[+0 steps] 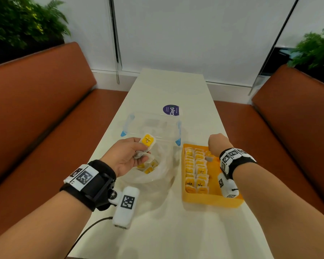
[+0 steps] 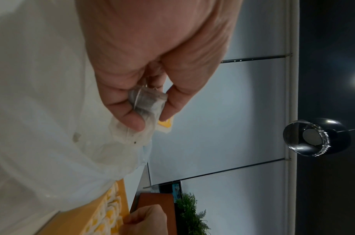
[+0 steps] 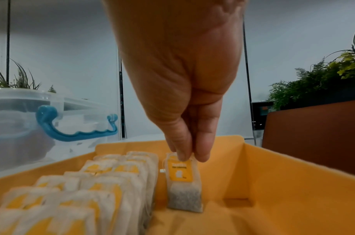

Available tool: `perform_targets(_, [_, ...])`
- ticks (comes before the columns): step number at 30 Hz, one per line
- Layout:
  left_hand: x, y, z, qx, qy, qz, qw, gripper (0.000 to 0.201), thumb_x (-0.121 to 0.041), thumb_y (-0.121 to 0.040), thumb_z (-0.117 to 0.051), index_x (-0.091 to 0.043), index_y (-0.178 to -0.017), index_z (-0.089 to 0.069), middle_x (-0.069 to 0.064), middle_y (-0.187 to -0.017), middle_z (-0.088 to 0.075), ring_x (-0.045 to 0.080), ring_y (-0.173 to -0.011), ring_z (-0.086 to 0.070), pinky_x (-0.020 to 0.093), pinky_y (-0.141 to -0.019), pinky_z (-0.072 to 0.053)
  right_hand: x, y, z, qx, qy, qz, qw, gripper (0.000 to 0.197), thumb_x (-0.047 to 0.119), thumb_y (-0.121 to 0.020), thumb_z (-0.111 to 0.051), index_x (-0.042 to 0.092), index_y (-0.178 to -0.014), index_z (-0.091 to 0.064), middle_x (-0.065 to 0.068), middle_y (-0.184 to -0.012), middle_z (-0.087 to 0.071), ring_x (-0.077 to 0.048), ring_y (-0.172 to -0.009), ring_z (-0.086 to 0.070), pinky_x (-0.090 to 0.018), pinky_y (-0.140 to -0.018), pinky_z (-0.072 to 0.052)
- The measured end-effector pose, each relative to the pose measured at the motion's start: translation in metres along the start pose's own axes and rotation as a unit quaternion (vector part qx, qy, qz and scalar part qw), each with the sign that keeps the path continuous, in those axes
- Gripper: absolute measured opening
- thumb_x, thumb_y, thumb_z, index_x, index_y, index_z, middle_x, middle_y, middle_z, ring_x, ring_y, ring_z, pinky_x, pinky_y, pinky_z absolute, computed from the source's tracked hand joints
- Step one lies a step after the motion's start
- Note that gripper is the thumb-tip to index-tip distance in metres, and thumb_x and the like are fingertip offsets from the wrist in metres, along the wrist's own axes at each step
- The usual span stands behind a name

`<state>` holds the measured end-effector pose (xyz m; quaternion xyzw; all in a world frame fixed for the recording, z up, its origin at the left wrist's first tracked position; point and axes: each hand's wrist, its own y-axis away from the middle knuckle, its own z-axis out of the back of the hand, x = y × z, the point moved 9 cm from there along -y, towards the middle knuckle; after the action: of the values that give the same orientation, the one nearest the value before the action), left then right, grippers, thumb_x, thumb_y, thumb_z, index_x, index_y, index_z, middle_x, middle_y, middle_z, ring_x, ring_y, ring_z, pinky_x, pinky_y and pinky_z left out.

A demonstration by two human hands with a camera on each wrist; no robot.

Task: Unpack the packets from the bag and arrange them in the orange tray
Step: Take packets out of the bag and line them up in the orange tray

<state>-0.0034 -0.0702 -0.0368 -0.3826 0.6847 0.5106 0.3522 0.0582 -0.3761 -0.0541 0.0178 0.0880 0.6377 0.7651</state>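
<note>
the right hand (image 3: 184,98) pinched one packet (image 3: 182,182) by its top edge, thumb and fingertips (image 3: 183,156) closed on the paper above the yellow label, and held it upright with its base on the floor of the tray (image 3: 273,182), just beside two rows of standing packets (image 3: 104,182). the left hand (image 1: 126,156) was curled round a few more packets (image 1: 147,141) above the bag (image 1: 157,176), where others lay. the packet looked very light, soft and limp, likely to slump or topple with nothing to lean on, and its thin paper could tear if squeezed hard. the top seam by the label seemed the best hold: flatter, clear of the loose filling. a clear box (image 1: 153,124) stood behind the bag.
</note>
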Motion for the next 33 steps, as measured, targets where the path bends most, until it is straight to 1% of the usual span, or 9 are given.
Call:
perform_targets(4, [0.001,-0.002,-0.001,0.000,0.007,0.000,1.000,0.011,0.004,-0.087,-0.058,-0.004,-0.094,-0.061,0.015,-0.089,-0.062,0.019,-0.071,-0.060,0.023,-0.055,-0.055,-0.005,0.000,0.000,0.002,-0.023,-0.015,1.000,0.027,-0.005,-0.084,-0.049,0.008,-0.061,-0.049,-0.011,-0.075,-0.056,-0.028,-0.066,-0.052,-0.028,-0.061,-0.044])
perform_targets(7, [0.002,-0.003,-0.003,-0.004,0.014,0.002,1.000,0.009,0.003,-0.086,-0.059,-0.006,-0.085,-0.061,0.011,-0.083,-0.058,0.017,-0.069,-0.059,0.023,-0.055,-0.055,-0.005,0.005,0.011,-0.005,-0.036,-0.019,0.999,0.012,-0.003,-0.083,-0.053,0.005,-0.077,-0.060,-0.011,-0.078,-0.060,-0.028,-0.069,-0.058,-0.030,-0.063,-0.050])
perform_targets(11, [0.001,-0.003,-0.006,-0.001,0.012,-0.002,1.000,0.013,0.005,-0.087,-0.056,-0.003,-0.095,-0.062,0.016,-0.098,-0.061,0.020,-0.079,-0.061,0.023,-0.055,-0.056,0.020,0.014,0.048,-0.045,-0.102,0.043,0.993,0.010,0.010,-0.079,-0.067,0.005,-0.087,-0.070,-0.011,-0.089,-0.069,-0.027,-0.083,-0.066,-0.033,-0.076,-0.056])
perform_targets(17, [-0.001,0.002,-0.022,0.030,-0.008,-0.018,0.999,0.019,0.008,-0.087,-0.058,-0.002,-0.103,-0.061,0.017,-0.096,-0.066,0.020,-0.080,-0.067,0.023,-0.058,-0.056,0.109,0.068,0.101,0.020,-0.336,0.206,0.919,0.028,0.034,-0.083,-0.070,0.010,-0.097,-0.072,-0.008,-0.083,-0.073,-0.015,-0.073,-0.067,-0.027,-0.075,-0.054])
perform_targets(22, [-0.005,0.009,-0.034,0.074,-0.015,-0.036,0.996,0.021,0.012,-0.083,-0.060,-0.004,-0.096,-0.063,0.016,-0.090,-0.067,0.022,-0.081,-0.068,0.025,-0.063,-0.056,0.145,0.093,0.116,0.037,-0.359,0.271,0.893,0.020,0.014,-0.081,-0.073,0.005,-0.099,-0.070,0.001,-0.072,-0.067,0.001,-0.058,-0.060,-0.008,-0.055,-0.046])
perform_targets(27, [-0.003,0.008,-0.033,0.064,-0.009,-0.021,0.998,0.027,0.012,-0.082,-0.061,-0.003,-0.105,-0.064,0.016,-0.097,-0.067,0.019,-0.081,-0.066,0.027,-0.064,-0.055,0.134,0.097,0.129,-0.019,-0.296,0.270,0.916,0.006,0.011,-0.081,-0.072,0.010,-0.087,-0.072,0.008,-0.066,-0.063,0.008,-0.052,-0.055,-0.005,-0.056,-0.042])
perform_targets(29, [-0.001,0.006,-0.029,0.049,0.008,-0.011,0.999,0.024,0.010,-0.082,-0.062,-0.004,-0.102,-0.064,0.013,-0.090,-0.064,0.014,-0.068,-0.062,0.028,-0.066,-0.052,0.121,0.094,0.131,-0.039,-0.232,0.251,0.939,0.008,0.014,-0.079,-0.073,0.013,-0.087,-0.074,0.013,-0.066,-0.062,0.003,-0.058,-0.055,-0.004,-0.057,-0.039])
perform_targets(31, [0.001,0.005,-0.026,0.039,0.025,-0.004,0.999,0.022,0.010,-0.081,-0.062,-0.005,-0.098,-0.062,0.008,-0.080,-0.059,0.011,-0.056,-0.055,0.030,-0.067,-0.050,0.102,0.087,0.128,-0.050,-0.170,0.215,0.960,0.011,0.013,-0.077,-0.074,0.012,-0.088,-0.075,0.005,-0.074,-0.067,-0.007,-0.067,-0.057,-0.014,-0.065,-0.043])
perform_targets(33, [0.001,0.004,-0.023,0.032,0.021,-0.005,0.999,0.026,0.014,-0.080,-0.058,-0.006,-0.098,-0.059,0.008,-0.081,-0.056,0.014,-0.065,-0.054,0.030,-0.069,-0.050,0.080,0.077,0.118,-0.045,-0.113,0.174,0.977,0.012,0.007,-0.077,-0.071,0.010,-0.087,-0.076,-0.003,-0.083,-0.073,-0.018,-0.078,-0.064,-0.024,-0.072,-0.050])
